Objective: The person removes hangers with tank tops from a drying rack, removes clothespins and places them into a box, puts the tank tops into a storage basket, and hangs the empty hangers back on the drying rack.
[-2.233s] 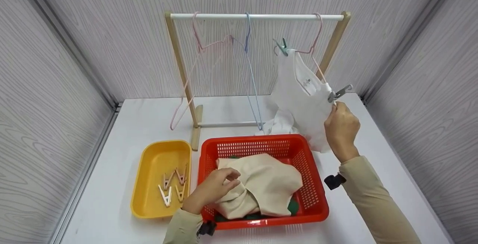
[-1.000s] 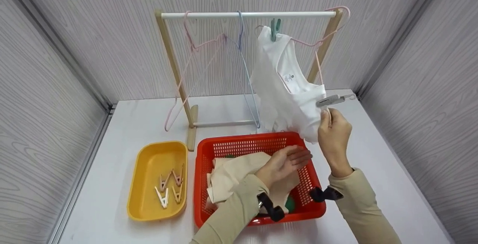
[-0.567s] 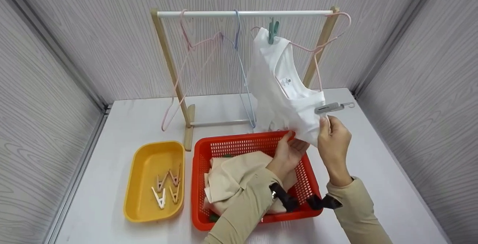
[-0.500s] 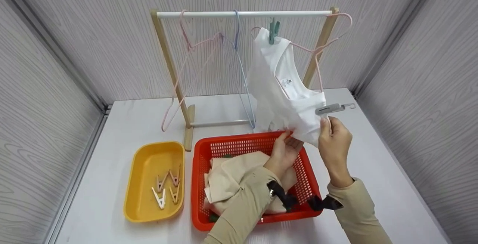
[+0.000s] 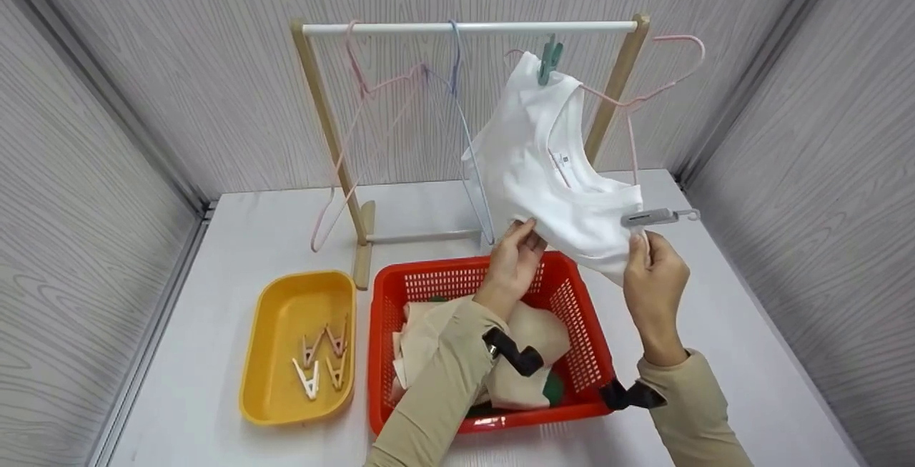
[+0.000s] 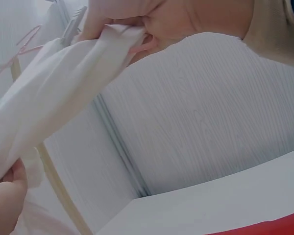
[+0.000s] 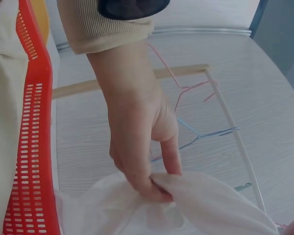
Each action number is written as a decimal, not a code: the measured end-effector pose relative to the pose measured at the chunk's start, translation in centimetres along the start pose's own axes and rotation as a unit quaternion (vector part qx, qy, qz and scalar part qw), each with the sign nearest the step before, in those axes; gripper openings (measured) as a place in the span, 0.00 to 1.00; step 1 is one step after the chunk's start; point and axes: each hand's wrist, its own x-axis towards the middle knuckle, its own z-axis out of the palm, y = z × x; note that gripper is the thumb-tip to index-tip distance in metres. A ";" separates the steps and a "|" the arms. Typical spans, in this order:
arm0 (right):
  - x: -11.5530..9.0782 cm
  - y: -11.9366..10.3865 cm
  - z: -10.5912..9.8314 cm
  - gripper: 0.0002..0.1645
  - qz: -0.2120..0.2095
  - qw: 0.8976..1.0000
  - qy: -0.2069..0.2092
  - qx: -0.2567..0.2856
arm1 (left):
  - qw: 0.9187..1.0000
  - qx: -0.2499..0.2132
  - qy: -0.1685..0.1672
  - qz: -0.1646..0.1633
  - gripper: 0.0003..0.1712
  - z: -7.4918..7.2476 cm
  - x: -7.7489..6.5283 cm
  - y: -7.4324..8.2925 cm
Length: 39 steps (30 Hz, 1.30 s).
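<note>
A white sleeveless shirt is on a pink hanger, tilted down to the right. A green clothespin clips its upper shoulder and a grey clothespin its lower one. My right hand grips the shoulder end just below the grey clothespin. With thumb and fingers, my left hand pinches the lower part of the shirt above the red basket. The left wrist view shows the pink hanger's end at the right hand. In the right wrist view, the left hand pinches the white cloth.
A rack with a white rail carries another pink hanger and a blue hanger. The red basket holds beige cloth and something green. Beside it stands a yellow tray with several clothespins.
The pink hanger's hook has come off the rail and shifted right with the shirt. My left hand has moved from over the basket to the shirt and taken hold of it.
</note>
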 end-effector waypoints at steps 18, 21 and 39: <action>-1.1 3.0 -1.8 0.11 0.016 0.999 -0.014 -0.025 | 0.990 -0.057 0.122 -0.038 0.02 -3.2 0.4 0.8; -1.3 3.6 -1.9 0.12 0.021 0.999 -0.019 -0.039 | 0.993 0.005 0.114 -0.028 0.04 -3.3 0.3 0.8; -2.2 5.0 -1.7 0.14 0.026 0.998 -0.033 -0.040 | 0.979 0.186 0.018 0.084 0.11 -1.9 -2.2 1.4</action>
